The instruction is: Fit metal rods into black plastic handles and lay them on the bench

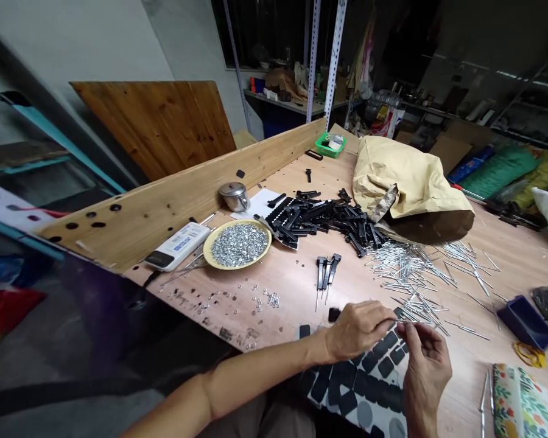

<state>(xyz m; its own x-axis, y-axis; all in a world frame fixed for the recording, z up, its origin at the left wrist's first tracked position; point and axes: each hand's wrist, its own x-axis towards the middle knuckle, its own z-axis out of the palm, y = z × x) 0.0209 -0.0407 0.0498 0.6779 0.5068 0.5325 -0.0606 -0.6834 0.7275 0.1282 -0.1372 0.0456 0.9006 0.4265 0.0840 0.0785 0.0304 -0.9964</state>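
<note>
A thin metal rod [399,320] is mostly covered by fingers; only a short length is visible, and its ends cannot be made out. It lies between the fingertips of the left hand [360,328] and the right hand [427,359], pinched by both, on the near side of the paper bag [402,173]. The bag's inside is lost in shadow. Loose rods [406,267] are strewn just before the bag, their lower part near the fingers. Black parts [324,216] are heaped left of the bag; individual shapes are hard to separate. Farther left of it, small metal nuts are held in a yellow bowl [237,266]. Nearer and right of the bag, a floral packet [520,395] is cut off by the frame.
</note>
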